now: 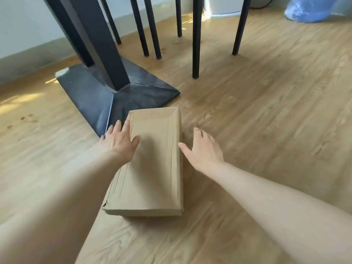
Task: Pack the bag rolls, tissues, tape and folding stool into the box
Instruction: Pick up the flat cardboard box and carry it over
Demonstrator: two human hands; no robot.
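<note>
Left hand: the left hand (119,142) is open, fingers straight and spread, and grips nothing; it lies over the left long edge of the box, with the thumb on the top face.
Right hand: the right hand (202,149) is also open with fingers spread, holding nothing, just beside the box's right long edge; the thumb tip points at that edge, and contact cannot be told.
Box: the flat, brown, rectangular cardboard box (154,168) lies closed on the floor at the centre of the frame, its long side running away from the camera; the near left corner is dented and torn.
Floor: light wood-grain plank floor (266,130), carrying the box.
Table base: a black, flat metal pedestal base (91,92) with a slanted column, left of centre, just beyond the box's far left corner.
Chair legs: thin black legs (196,44) stand across the upper centre.
Bag: a crumpled blue plastic bag (312,10) sits at the upper right.
</note>
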